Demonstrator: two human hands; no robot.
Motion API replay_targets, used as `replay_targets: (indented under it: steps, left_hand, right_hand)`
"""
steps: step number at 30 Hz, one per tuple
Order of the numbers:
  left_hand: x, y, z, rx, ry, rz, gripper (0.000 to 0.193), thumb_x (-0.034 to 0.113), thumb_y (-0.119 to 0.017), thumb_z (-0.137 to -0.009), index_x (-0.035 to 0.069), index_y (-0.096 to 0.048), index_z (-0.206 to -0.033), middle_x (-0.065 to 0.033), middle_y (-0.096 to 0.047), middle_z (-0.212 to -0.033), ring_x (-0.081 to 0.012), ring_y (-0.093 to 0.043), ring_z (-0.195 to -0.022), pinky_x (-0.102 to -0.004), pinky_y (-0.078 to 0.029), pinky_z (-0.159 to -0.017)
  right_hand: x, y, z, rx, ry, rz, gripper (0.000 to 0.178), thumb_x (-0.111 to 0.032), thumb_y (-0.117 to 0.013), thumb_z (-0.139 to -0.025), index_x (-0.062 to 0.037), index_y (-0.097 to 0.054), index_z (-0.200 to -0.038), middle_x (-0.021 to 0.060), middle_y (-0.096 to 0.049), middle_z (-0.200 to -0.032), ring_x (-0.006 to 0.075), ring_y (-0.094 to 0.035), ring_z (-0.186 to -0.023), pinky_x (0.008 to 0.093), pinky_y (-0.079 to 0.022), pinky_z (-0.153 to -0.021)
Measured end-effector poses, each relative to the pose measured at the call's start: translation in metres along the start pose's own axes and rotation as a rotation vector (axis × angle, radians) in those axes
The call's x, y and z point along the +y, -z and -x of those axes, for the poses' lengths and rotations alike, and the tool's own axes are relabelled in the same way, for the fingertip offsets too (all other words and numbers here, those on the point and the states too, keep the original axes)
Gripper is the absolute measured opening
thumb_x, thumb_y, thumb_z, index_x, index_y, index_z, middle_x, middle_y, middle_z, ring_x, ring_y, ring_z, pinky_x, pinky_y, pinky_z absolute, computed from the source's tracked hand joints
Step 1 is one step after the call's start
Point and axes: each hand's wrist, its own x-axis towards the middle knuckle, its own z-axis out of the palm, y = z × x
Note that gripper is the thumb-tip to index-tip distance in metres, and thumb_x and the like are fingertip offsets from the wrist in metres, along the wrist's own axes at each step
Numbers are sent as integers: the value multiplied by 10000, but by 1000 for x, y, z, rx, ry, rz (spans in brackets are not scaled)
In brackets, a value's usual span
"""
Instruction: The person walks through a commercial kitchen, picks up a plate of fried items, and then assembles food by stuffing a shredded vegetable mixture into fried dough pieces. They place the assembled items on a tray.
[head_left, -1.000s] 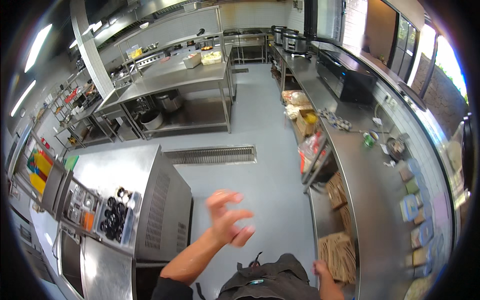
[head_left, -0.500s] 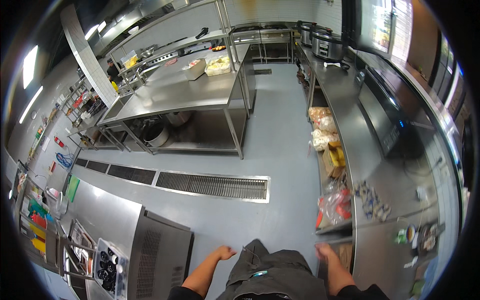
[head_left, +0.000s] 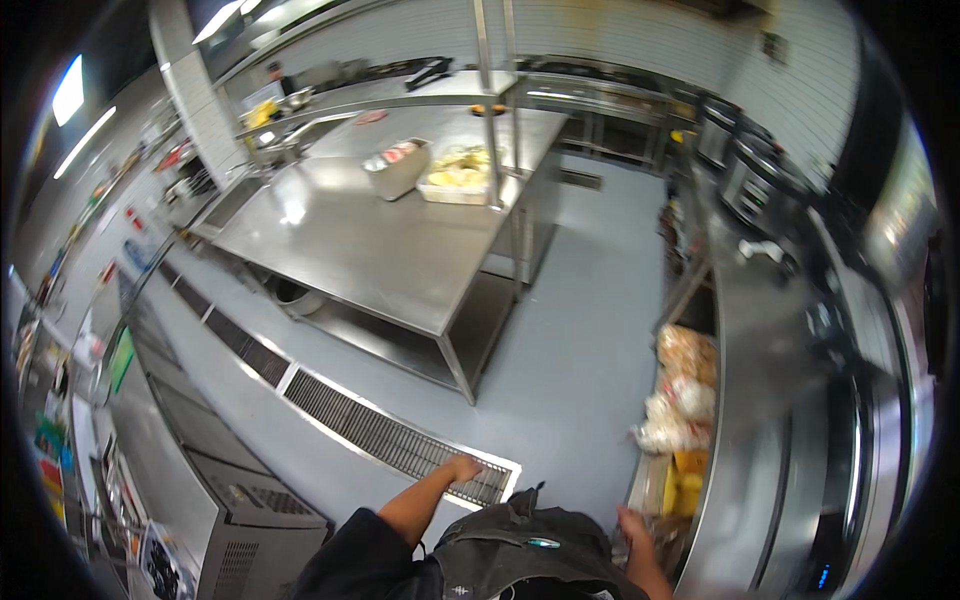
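My left hand [head_left: 461,468] is in front of my dark apron [head_left: 520,545], over the floor drain grate [head_left: 370,425]. Its fingers look loosely curled, with nothing seen in them. My right hand [head_left: 632,522] hangs low beside the counter on the right, close to its lower shelf. Motion smears its fingers, and no held thing shows there. Nearest to it on that shelf are a yellow and brown box [head_left: 683,487] and several plastic bags of food [head_left: 685,400]. Neither hand appears to touch anything.
A steel table [head_left: 350,235] ahead carries a deep container [head_left: 398,168] and a tray of yellowish food [head_left: 460,172]. Rice cookers [head_left: 755,185] stand on the right counter [head_left: 745,330]. A steel cabinet unit [head_left: 240,545] is at lower left. Another person [head_left: 280,78] is far back.
The view has turned and moved forward, so the steel table and cookers look nearer. My left hand now appears over the grate; my right hand is lower beside the shelf.
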Motion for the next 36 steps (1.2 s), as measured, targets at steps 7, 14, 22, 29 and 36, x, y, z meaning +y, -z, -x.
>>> replay_targets:
  steps: [7,14,22,29,36]
  left_hand:
    - [170,278,-216,513,-297,558,355,380,-643,-946,35,-678,-1022,-157,-693,-1038,-342,-660,-940,-428,-531,-857]
    - [131,326,-355,404,171,634,407,436,-632,-950,55,-696,-1075,-155,-724,-1052,-257,-685,-1002,-383,-529,-872]
    - [11,295,-449,20,264,327,468,391,-589,-972,37,-625,-1276,-136,-708,-1061,-220,-719,-847,-370,-584,-670]
    - [28,442,-587,177,588,837,502,428,-561,-990,-2,-631,-1240,-150,-705,-1041,-223,-715,-870,-368,-561,-637]
    - [117,563,-642,748,790,1472,328,344,-693,-953,55,-684,-1108,-59,-712,-967,-164,-697,-819,-312,-524,-649]
  right_hand:
    - [-112,53,-172,-192,-233,-34,438,-484,-579,-978,-62,-630,-1082,80,-602,-808,222,-598,-679,385,-510,-570]
    - [-470,168,-420,-148,5,-78,285,-383,-543,-1027,-102,-588,-999,59,-558,-761,214,-580,-631,385,-510,-536]
    - [-1050,181,-503,-368,593,-288,488,-346,-637,-994,-57,-488,-1358,150,-603,-1233,246,-656,-1030,359,-557,-836]
    - [-1328,64,-532,-674,589,-334,651,-306,-628,-994,-51,-293,-1490,219,-531,-1310,317,-616,-1124,424,-544,-920]
    - [-1552,-90,-616,-766,564,-347,717,-246,-624,-997,-62,-194,-1540,255,-477,-1393,353,-597,-1175,437,-539,-948]
